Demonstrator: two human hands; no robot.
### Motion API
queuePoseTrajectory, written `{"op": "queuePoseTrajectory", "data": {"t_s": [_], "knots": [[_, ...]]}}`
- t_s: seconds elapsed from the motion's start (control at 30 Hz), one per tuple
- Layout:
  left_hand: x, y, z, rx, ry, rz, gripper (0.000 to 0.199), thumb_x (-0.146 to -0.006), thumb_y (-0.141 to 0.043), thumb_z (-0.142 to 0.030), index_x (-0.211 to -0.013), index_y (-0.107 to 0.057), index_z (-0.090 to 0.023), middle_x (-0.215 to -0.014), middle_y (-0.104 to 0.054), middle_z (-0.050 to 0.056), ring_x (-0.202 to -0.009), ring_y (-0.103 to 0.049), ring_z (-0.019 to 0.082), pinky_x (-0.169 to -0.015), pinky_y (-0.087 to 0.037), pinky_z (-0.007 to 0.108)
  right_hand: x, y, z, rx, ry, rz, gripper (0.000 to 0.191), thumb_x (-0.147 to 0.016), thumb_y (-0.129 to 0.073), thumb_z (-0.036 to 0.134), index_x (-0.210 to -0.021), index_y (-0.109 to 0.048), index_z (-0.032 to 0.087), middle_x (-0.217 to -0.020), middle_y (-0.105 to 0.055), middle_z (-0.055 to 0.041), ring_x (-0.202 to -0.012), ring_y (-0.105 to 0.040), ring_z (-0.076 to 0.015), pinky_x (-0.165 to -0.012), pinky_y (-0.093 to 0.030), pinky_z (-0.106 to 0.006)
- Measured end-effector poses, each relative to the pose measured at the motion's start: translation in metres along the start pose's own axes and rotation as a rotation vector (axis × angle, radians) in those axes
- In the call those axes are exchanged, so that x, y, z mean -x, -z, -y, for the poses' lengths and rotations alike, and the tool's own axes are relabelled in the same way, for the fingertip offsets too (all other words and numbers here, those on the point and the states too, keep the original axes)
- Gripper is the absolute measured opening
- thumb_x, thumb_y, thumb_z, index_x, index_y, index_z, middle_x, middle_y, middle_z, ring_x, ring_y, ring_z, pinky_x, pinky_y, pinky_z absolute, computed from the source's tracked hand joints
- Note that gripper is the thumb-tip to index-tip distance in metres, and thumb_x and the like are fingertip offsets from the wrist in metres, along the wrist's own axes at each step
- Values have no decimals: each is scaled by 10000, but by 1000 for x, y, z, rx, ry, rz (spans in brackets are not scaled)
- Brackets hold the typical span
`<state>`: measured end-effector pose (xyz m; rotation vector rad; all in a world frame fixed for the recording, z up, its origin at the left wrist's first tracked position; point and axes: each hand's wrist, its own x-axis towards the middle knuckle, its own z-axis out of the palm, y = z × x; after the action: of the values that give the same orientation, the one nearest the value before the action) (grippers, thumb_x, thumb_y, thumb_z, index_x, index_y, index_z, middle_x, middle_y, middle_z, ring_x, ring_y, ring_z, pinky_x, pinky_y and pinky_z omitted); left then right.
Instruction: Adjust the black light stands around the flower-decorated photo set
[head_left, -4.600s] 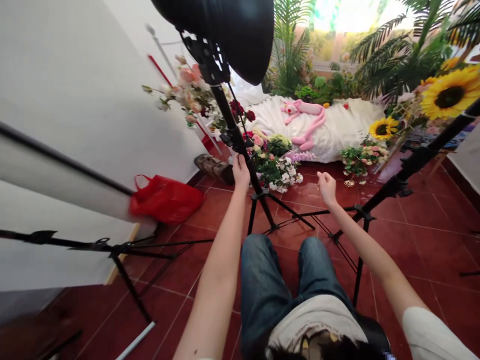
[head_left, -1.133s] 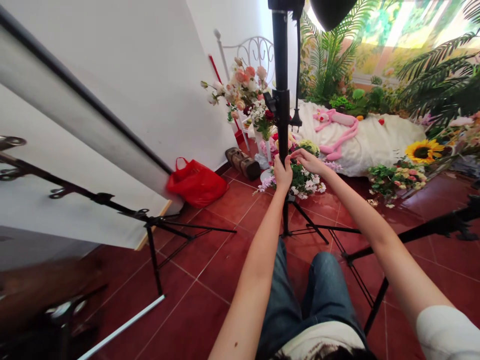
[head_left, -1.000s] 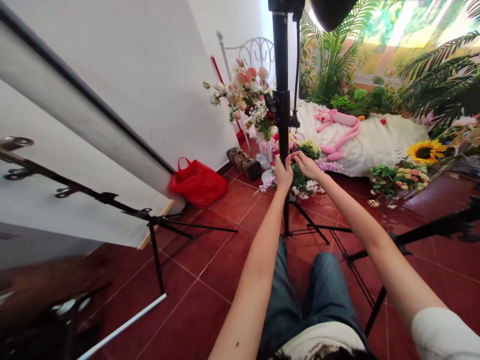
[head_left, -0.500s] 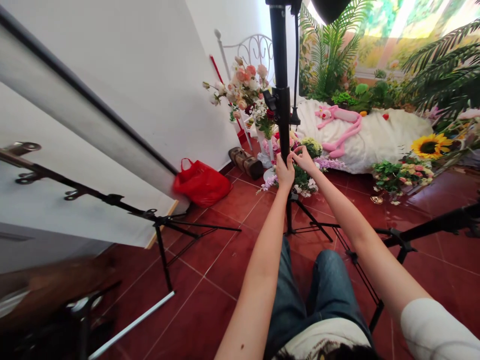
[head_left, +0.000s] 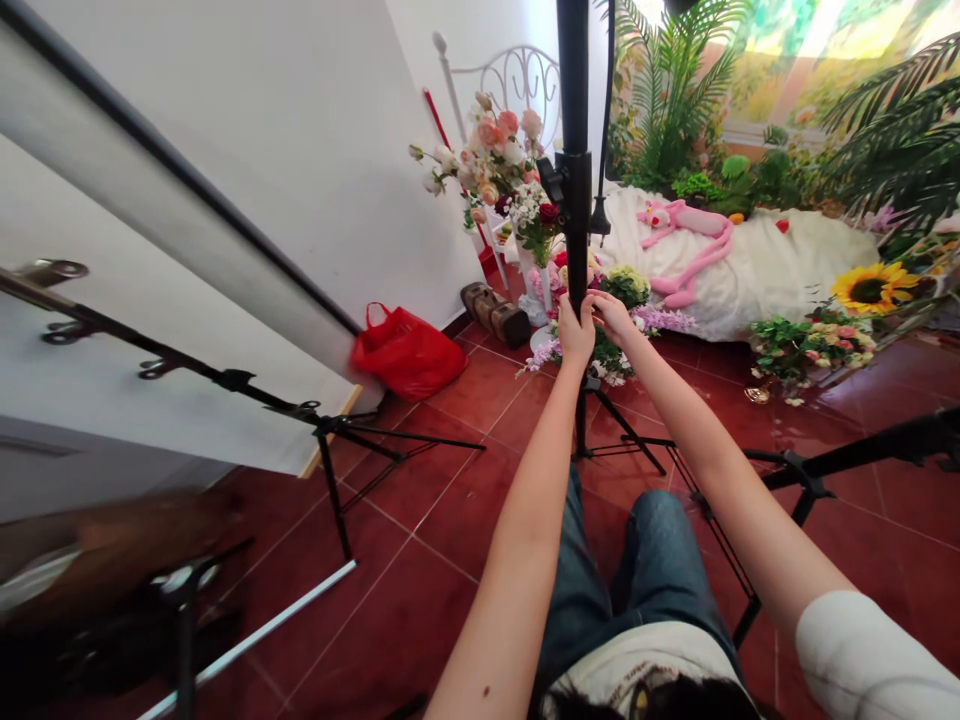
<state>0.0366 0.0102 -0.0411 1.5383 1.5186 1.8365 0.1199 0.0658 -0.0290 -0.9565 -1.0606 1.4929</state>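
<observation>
A black light stand point(head_left: 574, 90) rises upright in front of me, its lower tripod legs on the floor. My left hand point(head_left: 576, 338) is wrapped round its pole below a collar with a clamp knob point(head_left: 553, 180). Close against the right side of the pole is my right hand point(head_left: 611, 316), its fingers pinched together by the left thumb. Whatever lies between those fingertips is hidden. A black cable with a plug point(head_left: 600, 216) hangs beside the pole, above my right hand.
Left are a backdrop stand point(head_left: 232, 380), a white rod point(head_left: 255, 630) and a red bag point(head_left: 409, 355). Behind the pole stand flowers point(head_left: 495, 150) and a white-draped bed point(head_left: 795, 265) with a pink plush toy point(head_left: 701, 222). Another black stand point(head_left: 862, 450) leans in from the right.
The view has tilted down slightly, and the lamp at the top has mostly left the picture. My right fingers have drawn closer to the pole and my left hand, which still grips it.
</observation>
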Motion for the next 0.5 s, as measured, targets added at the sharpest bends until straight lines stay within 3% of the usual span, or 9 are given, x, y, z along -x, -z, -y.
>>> {"op": "queuePoseTrajectory", "data": {"t_s": [0.13,0.3,0.5], "knots": [[-2,4,-2,73,8,48,524,-901,-409,-710,-1051,-563,-232,-974,-697,79,-934,-693,190,-888,-553,353,16,-4,-7,-202,-62,64,259,-751,-741,426,-776,-555,248,-709,-641,28,-771,-648,-152,-729,-554,-259],[-5,9,-2,101,12,116,526,-906,-416,-695,-1072,-579,-224,-947,-694,67,-917,-691,183,-917,-547,370,29,1,-18,-406,15,115,286,-774,-713,503,-802,-567,259,-793,-693,4,-966,-681,-170,-872,-566,-285],[-4,11,-3,99,23,129,539,-901,-419,-694,-1128,-572,-229,-934,-673,61,-948,-678,196,-955,-524,396,26,0,-23,-343,4,145,366,-768,-734,581,-859,-580,262,-838,-704,2,-1018,-669,-185,-868,-567,-326]]}}
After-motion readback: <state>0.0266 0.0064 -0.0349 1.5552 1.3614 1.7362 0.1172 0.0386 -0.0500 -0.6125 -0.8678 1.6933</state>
